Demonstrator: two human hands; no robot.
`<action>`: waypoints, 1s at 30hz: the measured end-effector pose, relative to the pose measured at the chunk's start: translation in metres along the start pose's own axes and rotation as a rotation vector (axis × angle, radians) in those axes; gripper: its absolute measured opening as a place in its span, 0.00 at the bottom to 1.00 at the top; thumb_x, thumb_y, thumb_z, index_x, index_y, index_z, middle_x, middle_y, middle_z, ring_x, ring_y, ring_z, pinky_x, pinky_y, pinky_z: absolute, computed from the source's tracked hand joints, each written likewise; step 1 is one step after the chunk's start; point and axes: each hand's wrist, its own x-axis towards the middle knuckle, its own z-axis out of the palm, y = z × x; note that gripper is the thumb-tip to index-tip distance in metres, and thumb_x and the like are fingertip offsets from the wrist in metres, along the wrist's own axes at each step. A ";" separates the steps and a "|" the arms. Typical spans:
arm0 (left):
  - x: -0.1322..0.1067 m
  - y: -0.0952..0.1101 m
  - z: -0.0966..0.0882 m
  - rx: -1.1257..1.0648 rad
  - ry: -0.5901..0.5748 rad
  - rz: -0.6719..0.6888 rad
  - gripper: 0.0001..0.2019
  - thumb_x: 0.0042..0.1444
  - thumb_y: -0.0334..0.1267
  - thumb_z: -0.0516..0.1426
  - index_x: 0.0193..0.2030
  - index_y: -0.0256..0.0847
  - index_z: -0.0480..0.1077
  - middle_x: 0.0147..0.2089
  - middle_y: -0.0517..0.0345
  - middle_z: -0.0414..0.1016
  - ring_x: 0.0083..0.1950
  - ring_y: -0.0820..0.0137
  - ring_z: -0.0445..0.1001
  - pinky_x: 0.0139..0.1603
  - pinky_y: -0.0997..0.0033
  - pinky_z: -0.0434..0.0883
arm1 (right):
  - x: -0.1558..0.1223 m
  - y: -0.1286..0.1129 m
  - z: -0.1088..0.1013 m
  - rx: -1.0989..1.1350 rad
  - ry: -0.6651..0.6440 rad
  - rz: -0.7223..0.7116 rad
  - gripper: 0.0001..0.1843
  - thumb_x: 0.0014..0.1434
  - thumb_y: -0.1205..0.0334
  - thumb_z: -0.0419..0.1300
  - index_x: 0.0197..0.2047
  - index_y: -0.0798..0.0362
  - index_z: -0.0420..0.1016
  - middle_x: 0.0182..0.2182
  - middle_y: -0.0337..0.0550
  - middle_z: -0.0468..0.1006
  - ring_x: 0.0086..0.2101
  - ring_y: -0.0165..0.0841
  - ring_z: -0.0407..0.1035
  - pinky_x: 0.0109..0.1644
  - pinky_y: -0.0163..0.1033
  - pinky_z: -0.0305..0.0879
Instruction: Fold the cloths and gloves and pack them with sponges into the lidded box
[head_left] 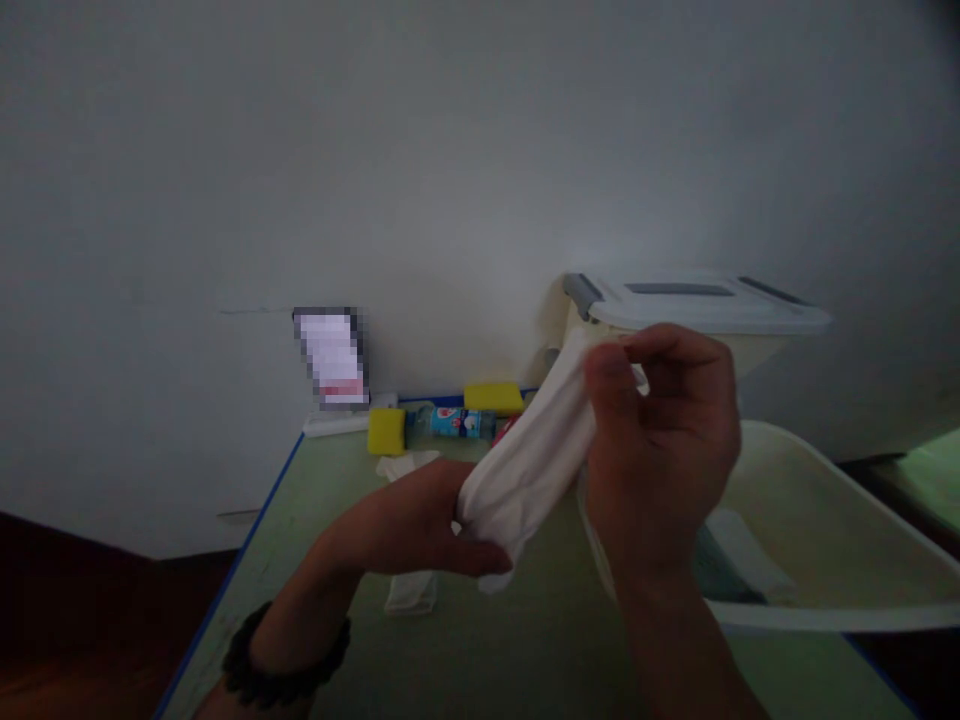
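Observation:
A white sock (536, 455) is stretched at a slant between my two hands above the table. My left hand (424, 520) grips its lower end, the thumb over the cloth and the other fingers hidden behind it. At the upper end, my right hand (667, 440) pinches the sock between thumb and fingers. Beneath my left hand lies another piece of white cloth (411, 592), probably a second sock, partly covered by the hand.
A cream basin (825, 500) on the right holds folded cloths (742, 555). Behind it stands a white lidded box (697, 300). Along the wall are a bottle (454, 422), yellow blocks (386, 432) and a blurred phone (334, 355). All surround the green tabletop (525, 640).

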 end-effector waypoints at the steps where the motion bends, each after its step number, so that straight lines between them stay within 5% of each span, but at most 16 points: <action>1: 0.000 0.000 0.001 0.008 -0.009 0.006 0.10 0.44 0.37 0.59 0.35 0.37 0.68 0.30 0.62 0.71 0.30 0.72 0.68 0.29 0.77 0.63 | 0.001 -0.001 -0.001 -0.005 0.016 -0.017 0.04 0.54 0.67 0.57 0.32 0.47 0.65 0.29 0.36 0.63 0.31 0.28 0.64 0.29 0.34 0.62; 9: 0.005 -0.003 0.001 0.010 -0.070 0.029 0.09 0.44 0.37 0.60 0.32 0.36 0.69 0.28 0.62 0.71 0.28 0.73 0.69 0.27 0.78 0.63 | 0.001 -0.002 -0.001 -0.034 0.041 -0.034 0.04 0.54 0.67 0.56 0.31 0.48 0.64 0.29 0.37 0.63 0.30 0.28 0.63 0.29 0.34 0.62; 13: 0.001 -0.006 -0.005 -0.103 -0.068 0.083 0.13 0.43 0.40 0.62 0.35 0.37 0.70 0.34 0.58 0.75 0.35 0.70 0.72 0.37 0.74 0.67 | -0.004 -0.002 0.002 -0.056 -0.058 0.001 0.04 0.54 0.65 0.57 0.31 0.48 0.64 0.28 0.36 0.64 0.29 0.29 0.64 0.27 0.34 0.60; 17: -0.001 -0.003 -0.006 -0.289 0.025 0.224 0.25 0.40 0.39 0.64 0.47 0.39 0.66 0.44 0.55 0.73 0.44 0.67 0.70 0.46 0.69 0.66 | -0.008 0.001 0.003 -0.027 -0.167 0.099 0.04 0.53 0.63 0.58 0.32 0.48 0.64 0.27 0.35 0.66 0.26 0.27 0.63 0.24 0.33 0.58; 22: 0.004 0.001 0.001 -0.356 0.182 0.115 0.14 0.49 0.42 0.58 0.40 0.36 0.68 0.36 0.57 0.74 0.35 0.71 0.71 0.36 0.73 0.68 | -0.010 0.008 0.004 -0.071 -0.274 0.141 0.06 0.51 0.61 0.60 0.32 0.49 0.65 0.27 0.34 0.67 0.27 0.26 0.63 0.28 0.33 0.61; 26: 0.002 -0.002 0.000 -0.273 0.061 -0.020 0.12 0.51 0.44 0.56 0.32 0.35 0.70 0.28 0.60 0.74 0.28 0.73 0.70 0.29 0.76 0.66 | -0.011 0.013 0.004 -0.102 -0.246 0.146 0.08 0.49 0.60 0.62 0.32 0.50 0.65 0.28 0.34 0.68 0.28 0.27 0.63 0.31 0.34 0.61; 30: -0.004 -0.004 -0.006 -0.217 -0.036 0.007 0.13 0.50 0.45 0.56 0.33 0.36 0.72 0.29 0.59 0.74 0.30 0.72 0.70 0.31 0.76 0.67 | -0.012 0.018 0.006 -0.063 -0.293 0.207 0.10 0.49 0.58 0.62 0.32 0.50 0.65 0.27 0.34 0.67 0.27 0.27 0.63 0.29 0.34 0.60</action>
